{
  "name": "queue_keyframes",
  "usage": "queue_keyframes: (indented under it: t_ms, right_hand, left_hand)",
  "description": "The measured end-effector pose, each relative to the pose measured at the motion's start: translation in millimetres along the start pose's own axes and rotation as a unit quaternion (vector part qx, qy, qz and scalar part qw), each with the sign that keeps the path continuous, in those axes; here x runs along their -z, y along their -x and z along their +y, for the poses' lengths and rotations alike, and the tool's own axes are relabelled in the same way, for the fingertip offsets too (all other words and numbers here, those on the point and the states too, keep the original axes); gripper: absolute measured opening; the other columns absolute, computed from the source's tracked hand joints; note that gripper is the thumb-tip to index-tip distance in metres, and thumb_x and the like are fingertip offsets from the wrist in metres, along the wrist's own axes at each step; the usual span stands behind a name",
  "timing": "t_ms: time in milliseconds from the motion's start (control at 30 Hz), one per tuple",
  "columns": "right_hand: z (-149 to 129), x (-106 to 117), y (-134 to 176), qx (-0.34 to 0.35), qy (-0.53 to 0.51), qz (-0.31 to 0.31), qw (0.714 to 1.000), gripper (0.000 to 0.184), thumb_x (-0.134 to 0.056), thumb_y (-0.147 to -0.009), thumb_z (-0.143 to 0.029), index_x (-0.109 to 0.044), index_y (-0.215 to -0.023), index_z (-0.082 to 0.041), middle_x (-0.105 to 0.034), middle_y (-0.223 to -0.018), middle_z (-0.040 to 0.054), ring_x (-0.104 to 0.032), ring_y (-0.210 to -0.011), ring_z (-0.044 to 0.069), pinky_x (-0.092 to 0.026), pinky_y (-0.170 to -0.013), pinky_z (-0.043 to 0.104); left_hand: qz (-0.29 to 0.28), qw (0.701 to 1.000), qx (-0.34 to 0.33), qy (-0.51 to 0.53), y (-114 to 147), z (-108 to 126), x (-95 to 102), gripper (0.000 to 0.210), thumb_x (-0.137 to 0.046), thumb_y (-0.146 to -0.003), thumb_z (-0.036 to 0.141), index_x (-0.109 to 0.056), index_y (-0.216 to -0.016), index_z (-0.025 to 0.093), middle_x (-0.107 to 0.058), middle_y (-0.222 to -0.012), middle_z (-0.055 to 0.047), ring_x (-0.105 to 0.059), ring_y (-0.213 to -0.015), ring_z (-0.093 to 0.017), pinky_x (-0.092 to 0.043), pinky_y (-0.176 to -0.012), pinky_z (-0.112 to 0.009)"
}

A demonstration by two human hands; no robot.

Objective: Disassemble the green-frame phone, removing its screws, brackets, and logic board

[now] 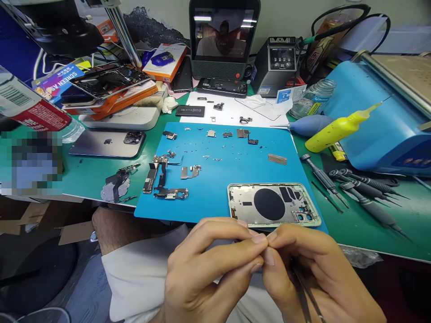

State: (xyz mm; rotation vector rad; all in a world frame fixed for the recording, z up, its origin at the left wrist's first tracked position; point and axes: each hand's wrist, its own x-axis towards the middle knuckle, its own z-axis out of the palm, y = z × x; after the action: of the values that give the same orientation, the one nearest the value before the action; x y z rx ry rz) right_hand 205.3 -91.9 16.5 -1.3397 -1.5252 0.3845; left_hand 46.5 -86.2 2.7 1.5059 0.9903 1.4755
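My left hand and my right hand meet at the fingertips, just in front of the mat's near edge. Both pinch closed; whatever lies between the fingertips is hidden. Dark tweezers are tucked in my right palm, pointing down. Right behind my fingers, a phone back housing with a pale green rim lies inside up on the blue mat. Further left on the mat are a logic board, a charging-port flex assembly and a small flex cable.
Tiny screws and parts dot the mat, with a metal strip at right. Screwdrivers, a yellow syringe-like bottle and a blue machine stand right. A phone, bottle and stacked boxes occupy the left.
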Motion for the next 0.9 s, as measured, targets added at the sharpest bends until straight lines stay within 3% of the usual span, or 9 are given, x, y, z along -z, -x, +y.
queue_keyframes:
  t_ms: [333, 467, 600, 733, 900]
  right_hand:
    - [2, 0, -3, 0.039, 0.023, -0.032, 0.998, 0.014, -0.069, -0.103, -0.014, -0.067, -0.103, -0.027, -0.068, -0.080, -0.0056, -0.068, -0.064, 0.007, -0.056, -0.066, 0.015]
    - [2, -1, -5, 0.032, 0.008, -0.040, 0.999, 0.015, -0.068, -0.103, -0.013, -0.065, -0.102, -0.027, -0.067, -0.080, -0.0061, -0.067, -0.063, 0.007, -0.056, -0.063, 0.014]
    - [2, -4, -5, 0.014, -0.016, -0.053, 0.998, 0.015, -0.066, -0.104, -0.013, -0.064, -0.103, -0.028, -0.065, -0.078, -0.0071, -0.062, -0.058, 0.007, -0.052, -0.058, 0.014]
    - [-2, -13, 0, -0.037, -0.065, -0.021, 0.997, 0.012, -0.063, -0.107, -0.020, -0.062, -0.098, -0.029, -0.058, -0.074, -0.0065, -0.053, -0.055, 0.008, -0.044, -0.051, 0.018]
    - [-8, -17, 4, -0.104, -0.091, -0.009, 0.990, 0.014, -0.063, -0.110, -0.027, -0.062, -0.096, -0.029, -0.055, -0.072, -0.0055, -0.047, -0.053, 0.010, -0.041, -0.050, 0.021]
  left_hand:
    - [-0.010, 0.998, 0.004, 0.062, -2, -2, 0.6, 0.033, -0.089, -0.103, 0.012, -0.091, -0.131, 0.029, -0.089, -0.110, -0.005, -0.087, -0.104, -0.019, -0.071, -0.096, -0.026]
    - [-0.021, 0.996, 0.036, 0.076, 1, -5, 2.5, 0.032, -0.087, -0.105, 0.013, -0.090, -0.132, 0.031, -0.089, -0.113, -0.003, -0.086, -0.107, -0.016, -0.069, -0.100, -0.022]
    - [-0.037, 0.994, 0.059, 0.085, 5, -7, 4.5, 0.038, -0.084, -0.107, 0.012, -0.088, -0.137, 0.036, -0.089, -0.120, -0.001, -0.085, -0.111, -0.016, -0.068, -0.101, -0.022]
    - [-0.042, 0.992, 0.066, 0.099, 6, -8, 6.2, 0.039, -0.083, -0.108, 0.012, -0.088, -0.136, 0.037, -0.090, -0.120, -0.001, -0.086, -0.110, -0.015, -0.068, -0.100, -0.021]
    - [-0.030, 0.995, 0.038, 0.093, -1, -7, 2.3, 0.024, -0.084, -0.108, 0.017, -0.092, -0.129, 0.025, -0.090, -0.111, -0.007, -0.087, -0.101, -0.016, -0.068, -0.095, -0.018]
